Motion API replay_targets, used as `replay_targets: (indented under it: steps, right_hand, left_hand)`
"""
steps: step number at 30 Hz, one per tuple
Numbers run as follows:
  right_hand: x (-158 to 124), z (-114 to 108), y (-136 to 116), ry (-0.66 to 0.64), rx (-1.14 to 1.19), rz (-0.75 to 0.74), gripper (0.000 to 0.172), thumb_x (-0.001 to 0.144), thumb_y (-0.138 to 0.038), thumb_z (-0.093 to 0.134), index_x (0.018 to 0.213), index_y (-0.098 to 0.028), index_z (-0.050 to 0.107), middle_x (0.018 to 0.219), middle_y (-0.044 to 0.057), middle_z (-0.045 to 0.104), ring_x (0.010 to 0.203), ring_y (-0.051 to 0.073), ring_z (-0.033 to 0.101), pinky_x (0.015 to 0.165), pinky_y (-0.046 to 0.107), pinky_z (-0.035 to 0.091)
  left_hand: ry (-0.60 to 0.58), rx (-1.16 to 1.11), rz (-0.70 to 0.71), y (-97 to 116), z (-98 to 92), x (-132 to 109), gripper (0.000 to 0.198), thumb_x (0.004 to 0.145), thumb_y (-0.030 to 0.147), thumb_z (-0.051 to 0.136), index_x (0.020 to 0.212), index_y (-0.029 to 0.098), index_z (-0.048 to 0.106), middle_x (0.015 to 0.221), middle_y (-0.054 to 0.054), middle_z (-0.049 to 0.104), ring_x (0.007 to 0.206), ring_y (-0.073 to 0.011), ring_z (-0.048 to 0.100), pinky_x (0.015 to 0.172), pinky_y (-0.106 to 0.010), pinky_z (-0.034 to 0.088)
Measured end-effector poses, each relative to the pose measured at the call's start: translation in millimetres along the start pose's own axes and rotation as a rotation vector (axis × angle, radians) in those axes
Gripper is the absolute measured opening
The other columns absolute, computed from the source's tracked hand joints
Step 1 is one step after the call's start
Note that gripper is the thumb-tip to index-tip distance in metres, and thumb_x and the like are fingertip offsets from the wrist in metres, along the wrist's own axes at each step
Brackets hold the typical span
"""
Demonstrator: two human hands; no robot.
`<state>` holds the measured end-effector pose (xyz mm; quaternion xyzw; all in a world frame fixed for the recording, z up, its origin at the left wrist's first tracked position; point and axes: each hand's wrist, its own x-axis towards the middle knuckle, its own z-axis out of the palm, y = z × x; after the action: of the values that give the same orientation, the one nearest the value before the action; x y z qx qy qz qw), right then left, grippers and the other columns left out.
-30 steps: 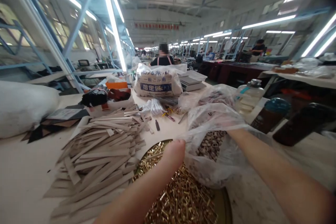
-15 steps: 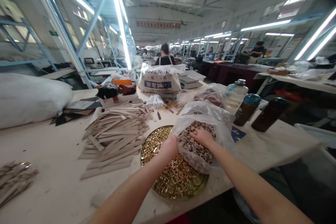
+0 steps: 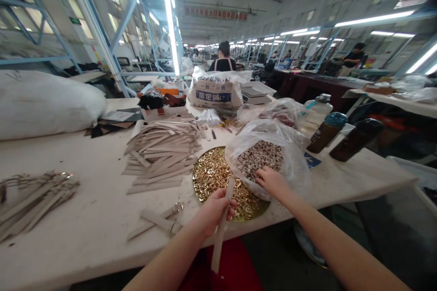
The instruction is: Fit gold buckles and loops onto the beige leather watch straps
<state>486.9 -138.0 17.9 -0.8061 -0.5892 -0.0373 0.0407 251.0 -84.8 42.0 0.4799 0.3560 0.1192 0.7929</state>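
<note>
Long white factory worktable. Left hand, fingers clamped round a narrow beige strip, at the near edge. Round gold tray holds brass-coloured buckles. Behind, a white sack bears blue-banded characters, unreadable. Clear plastic bag holds beige rings; right hand at its mouth, finger grip hidden

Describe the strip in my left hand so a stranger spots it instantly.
On the white table, find the round gold tray at its near edge. Beside it, the left hand grips one pale strip, the only one lifted, not lying flat.
</note>
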Motion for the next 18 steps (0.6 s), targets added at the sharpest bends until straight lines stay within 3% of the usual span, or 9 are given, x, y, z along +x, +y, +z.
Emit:
replay_targets:
  steps: [3, 6, 12, 15, 18]
  right_hand:
    - [-4, 7, -5, -0.017, -0.026, -0.022, 0.014, 0.082, -0.024, 0.050, 0.087, -0.017, 0.061, 0.088, 0.009, 0.058, 0.080, 0.020, 0.058, 0.068, 0.027, 0.038]
    - [-3, 11, 2, -0.048, -0.036, -0.058, 0.013, 0.080, -0.022, 0.052, 0.088, -0.016, 0.059, 0.088, 0.010, 0.059, 0.081, 0.021, 0.057, 0.069, 0.028, 0.039]
    - [-3, 23, 18, 0.020, -0.105, -0.033, 0.016, 0.082, -0.025, 0.046, 0.081, -0.016, 0.059, 0.080, 0.008, 0.062, 0.075, 0.021, 0.058, 0.066, 0.030, 0.040]
    - [-5, 20, 16, 0.032, -0.125, -0.047, 0.020, 0.081, -0.020, 0.044, 0.091, -0.016, 0.060, 0.087, 0.010, 0.063, 0.076, 0.022, 0.059, 0.066, 0.031, 0.042]
    - [-12, 4, 3, 0.159, -0.046, -0.013, 0.030, 0.083, -0.019, 0.039, 0.105, -0.014, 0.059, 0.100, 0.015, 0.061, 0.083, 0.024, 0.058, 0.073, 0.035, 0.042]
  left_hand:
    - [-0.058, -0.346, -0.102, -8, -7.3, -26, 0.038, 0.064, 0.000, 0.043, 0.099, 0.014, 0.047, 0.088, -0.004, 0.057, 0.062, -0.0062, 0.055, 0.054, -0.018, 0.043]
    - [-0.128, -0.519, -0.113, -13, -16.8, -46, 0.041, 0.060, -0.005, 0.044, 0.098, 0.011, 0.049, 0.099, -0.009, 0.056, 0.081, -0.0125, 0.059, 0.070, -0.026, 0.048]
    - [-0.186, -0.648, -0.095, -25, -30.0, -66, 0.043, 0.061, -0.007, 0.043, 0.099, 0.010, 0.050, 0.108, -0.011, 0.054, 0.092, -0.0165, 0.058, 0.084, -0.033, 0.044]
    - [-0.153, -0.681, -0.100, -28, -33.9, -70, 0.042, 0.061, -0.007, 0.042, 0.099, 0.009, 0.051, 0.105, -0.010, 0.055, 0.090, -0.0161, 0.058, 0.084, -0.034, 0.044]
    - [-0.137, -0.684, -0.102, -31, -37.4, -71, 0.037, 0.063, -0.005, 0.043, 0.095, 0.010, 0.052, 0.104, -0.009, 0.055, 0.088, -0.0148, 0.059, 0.083, -0.032, 0.044]
